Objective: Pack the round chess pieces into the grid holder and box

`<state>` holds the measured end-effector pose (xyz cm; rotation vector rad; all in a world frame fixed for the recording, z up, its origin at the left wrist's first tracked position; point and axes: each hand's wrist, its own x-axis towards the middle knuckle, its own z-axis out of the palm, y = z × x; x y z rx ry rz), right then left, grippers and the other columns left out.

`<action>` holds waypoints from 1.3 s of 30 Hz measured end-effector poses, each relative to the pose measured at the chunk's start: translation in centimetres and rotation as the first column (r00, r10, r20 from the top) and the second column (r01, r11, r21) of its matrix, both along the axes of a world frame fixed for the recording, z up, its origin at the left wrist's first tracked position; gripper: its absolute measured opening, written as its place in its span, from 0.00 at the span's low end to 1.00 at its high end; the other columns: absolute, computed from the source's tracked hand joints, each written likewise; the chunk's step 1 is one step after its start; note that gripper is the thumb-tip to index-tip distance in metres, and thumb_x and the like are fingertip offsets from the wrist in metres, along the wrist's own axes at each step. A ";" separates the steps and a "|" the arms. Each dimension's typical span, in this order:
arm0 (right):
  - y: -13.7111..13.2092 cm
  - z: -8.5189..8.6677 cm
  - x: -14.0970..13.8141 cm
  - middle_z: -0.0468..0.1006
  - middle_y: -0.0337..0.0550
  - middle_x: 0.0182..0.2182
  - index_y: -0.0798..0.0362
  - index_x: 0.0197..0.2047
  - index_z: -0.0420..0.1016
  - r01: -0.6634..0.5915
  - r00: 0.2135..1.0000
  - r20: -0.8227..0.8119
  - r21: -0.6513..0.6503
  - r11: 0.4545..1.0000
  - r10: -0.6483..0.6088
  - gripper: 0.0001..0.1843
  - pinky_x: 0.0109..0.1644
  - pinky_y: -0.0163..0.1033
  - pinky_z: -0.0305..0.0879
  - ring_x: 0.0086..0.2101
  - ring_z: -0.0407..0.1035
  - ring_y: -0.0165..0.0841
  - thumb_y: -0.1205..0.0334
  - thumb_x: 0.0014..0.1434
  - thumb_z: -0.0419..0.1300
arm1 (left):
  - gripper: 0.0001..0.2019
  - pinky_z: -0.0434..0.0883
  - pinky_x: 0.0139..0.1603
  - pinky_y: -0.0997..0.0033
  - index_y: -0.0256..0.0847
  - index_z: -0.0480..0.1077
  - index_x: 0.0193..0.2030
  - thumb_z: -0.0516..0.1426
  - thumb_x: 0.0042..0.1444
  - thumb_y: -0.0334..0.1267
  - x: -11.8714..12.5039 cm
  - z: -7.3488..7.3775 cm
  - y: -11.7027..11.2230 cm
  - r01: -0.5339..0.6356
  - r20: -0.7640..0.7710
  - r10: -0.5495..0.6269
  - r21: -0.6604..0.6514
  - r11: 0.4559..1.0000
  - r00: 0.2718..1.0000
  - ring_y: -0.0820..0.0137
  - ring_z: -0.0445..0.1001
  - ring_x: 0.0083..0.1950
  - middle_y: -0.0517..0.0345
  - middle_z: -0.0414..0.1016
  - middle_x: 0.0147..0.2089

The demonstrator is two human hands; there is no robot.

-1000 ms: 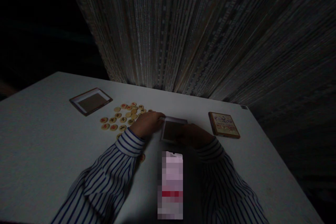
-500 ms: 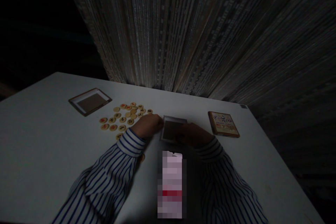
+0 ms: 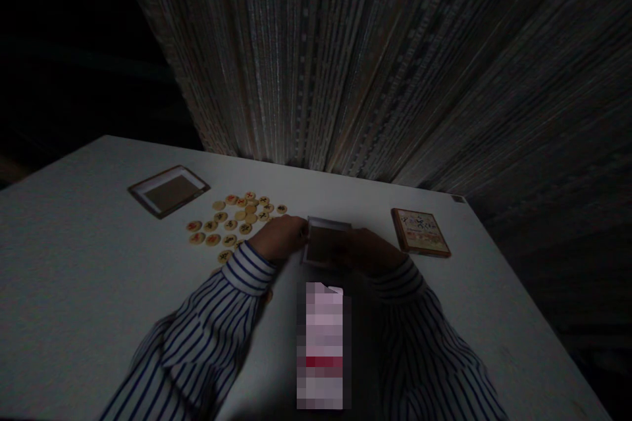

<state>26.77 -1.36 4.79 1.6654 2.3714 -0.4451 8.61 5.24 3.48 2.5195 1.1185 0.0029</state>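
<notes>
A shallow open box (image 3: 323, 243) with pale walls and a brown floor lies between my hands on the white table. My left hand (image 3: 280, 237) is closed at its left edge, fingers gripping the rim. Over the right side of the box lies my right hand (image 3: 371, 251), curled and in deep shadow; its fingertips are hard to make out. Round wooden xiangqi pieces (image 3: 230, 225) with red or black characters are scattered left of my left hand, some showing blank faces. My left forearm partly covers the nearest ones.
A brown-rimmed shallow tray (image 3: 170, 192) lies at the far left of the white table (image 3: 89, 263). To the right is a flat box with a printed cover (image 3: 422, 232). A bright, pixelated rectangle (image 3: 324, 342) is in front of me. A striped curtain (image 3: 296, 66) hangs behind the table.
Hardly anything differs. My right hand has shifted very slightly over the box's right side; the box and the pieces stay where they were.
</notes>
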 end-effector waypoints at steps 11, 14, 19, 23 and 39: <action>-0.3 0.5 2.0 0.78 0.48 0.35 0.50 0.41 0.73 0.262 0.950 0.137 0.135 0.955 -0.280 0.14 0.31 0.37 0.60 0.34 0.72 0.38 0.60 0.58 0.48 | 0.09 0.65 0.32 0.69 0.37 0.71 0.33 0.51 0.52 0.36 0.0 0.1 -0.2 0.021 -0.042 -0.021 0.004 1.000 0.999 0.63 0.74 0.35 0.47 0.77 0.33; -0.2 0.4 2.0 0.78 0.47 0.35 0.50 0.42 0.73 0.246 0.958 0.123 0.108 0.963 -0.259 0.14 0.31 0.37 0.60 0.34 0.72 0.37 0.63 0.57 0.48 | 0.09 0.65 0.32 0.70 0.37 0.71 0.32 0.51 0.51 0.35 0.1 0.2 -0.2 0.025 -0.030 -0.025 -0.010 1.000 0.999 0.64 0.74 0.35 0.48 0.77 0.33; 0.0 -0.1 2.2 0.78 0.46 0.37 0.49 0.44 0.73 0.225 0.968 0.091 0.094 0.970 -0.233 0.15 0.34 0.36 0.59 0.36 0.72 0.35 0.64 0.57 0.50 | 0.08 0.65 0.31 0.70 0.38 0.71 0.32 0.51 0.51 0.34 0.2 0.3 -0.3 0.023 -0.018 -0.024 -0.028 0.999 1.000 0.65 0.74 0.33 0.50 0.77 0.32; 0.2 -0.3 2.3 0.78 0.47 0.37 0.51 0.42 0.73 0.225 0.969 0.082 0.096 0.970 -0.233 0.14 0.34 0.36 0.59 0.36 0.72 0.35 0.64 0.57 0.50 | 0.07 0.65 0.31 0.71 0.38 0.71 0.31 0.51 0.51 0.34 0.2 0.3 -0.2 0.020 -0.012 -0.021 -0.035 0.999 1.000 0.65 0.73 0.33 0.50 0.76 0.31; 0.0 0.5 1.8 0.77 0.45 0.33 0.53 0.39 0.71 0.234 0.963 0.039 0.370 0.899 -0.266 0.13 0.34 0.35 0.55 0.33 0.70 0.33 0.62 0.60 0.46 | 0.10 0.61 0.29 0.73 0.39 0.70 0.31 0.49 0.54 0.36 -1.2 1.1 0.5 -0.025 0.033 0.024 0.048 0.999 0.999 0.69 0.71 0.31 0.53 0.75 0.31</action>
